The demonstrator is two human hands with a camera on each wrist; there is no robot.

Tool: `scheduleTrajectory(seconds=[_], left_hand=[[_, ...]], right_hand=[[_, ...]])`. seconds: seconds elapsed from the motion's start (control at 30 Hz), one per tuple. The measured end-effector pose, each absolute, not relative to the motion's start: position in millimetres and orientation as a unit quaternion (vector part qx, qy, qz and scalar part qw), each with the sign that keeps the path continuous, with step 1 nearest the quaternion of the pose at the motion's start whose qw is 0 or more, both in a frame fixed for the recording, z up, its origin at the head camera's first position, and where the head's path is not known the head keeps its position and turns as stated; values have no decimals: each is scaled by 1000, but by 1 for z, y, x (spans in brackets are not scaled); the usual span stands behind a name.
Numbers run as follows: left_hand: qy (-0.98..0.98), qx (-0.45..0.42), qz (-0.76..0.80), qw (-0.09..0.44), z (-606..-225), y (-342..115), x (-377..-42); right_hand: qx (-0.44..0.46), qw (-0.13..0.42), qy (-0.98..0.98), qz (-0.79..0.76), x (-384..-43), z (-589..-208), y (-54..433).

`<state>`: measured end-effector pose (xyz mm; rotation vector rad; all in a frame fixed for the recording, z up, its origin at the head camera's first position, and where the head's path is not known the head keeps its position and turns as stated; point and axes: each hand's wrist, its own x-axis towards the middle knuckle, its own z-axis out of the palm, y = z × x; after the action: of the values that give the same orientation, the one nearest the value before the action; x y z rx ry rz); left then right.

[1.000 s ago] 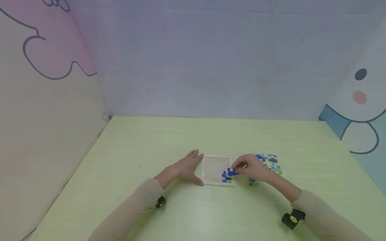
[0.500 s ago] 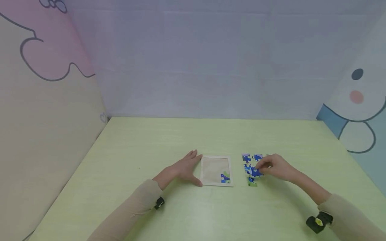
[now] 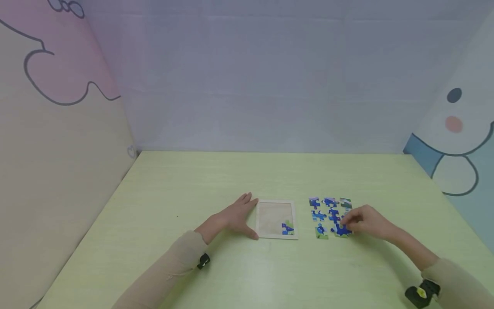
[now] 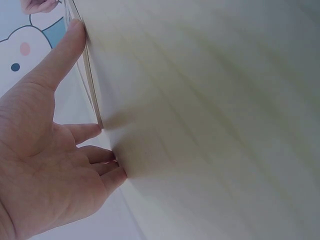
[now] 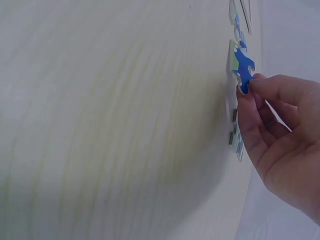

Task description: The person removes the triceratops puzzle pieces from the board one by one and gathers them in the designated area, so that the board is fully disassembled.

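Note:
My right hand [image 3: 368, 221] pinches a blue jigsaw puzzle piece [image 5: 244, 70] between thumb and fingertips. In the head view that piece overlaps the lower right of a loose group of puzzle pieces [image 3: 318, 216] on the table. My left hand [image 3: 238, 216] lies spread at the left side of a pale puzzle frame [image 3: 276, 238], thumb and fingertips at its edge. In the left wrist view the fingers [image 4: 87, 132] are extended along that edge. Inside the frame, a few blue and green joined pieces [image 3: 287, 228] fill the lower right corner.
The light yellow-green table [image 3: 216, 176] runs back to a pale cloth wall [image 3: 247, 86]. Side panels with cartoon drawings flank it left and right. A small dark camera [image 3: 422, 294] is strapped to the right wrist.
My right hand has moved right with the blue puzzle piece, from over the frame's right edge to the loose pieces' lower right. My left hand has stayed at the frame.

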<state>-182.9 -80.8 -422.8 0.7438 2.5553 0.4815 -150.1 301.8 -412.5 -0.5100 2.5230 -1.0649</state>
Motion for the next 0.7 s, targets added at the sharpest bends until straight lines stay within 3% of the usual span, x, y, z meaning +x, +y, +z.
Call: scheduleTrajectory(seconds=[0.7], left_hand=[[922, 268, 176, 218, -422, -81, -183]], right_hand=[[-231, 138, 906, -326, -149, -415, 296]])
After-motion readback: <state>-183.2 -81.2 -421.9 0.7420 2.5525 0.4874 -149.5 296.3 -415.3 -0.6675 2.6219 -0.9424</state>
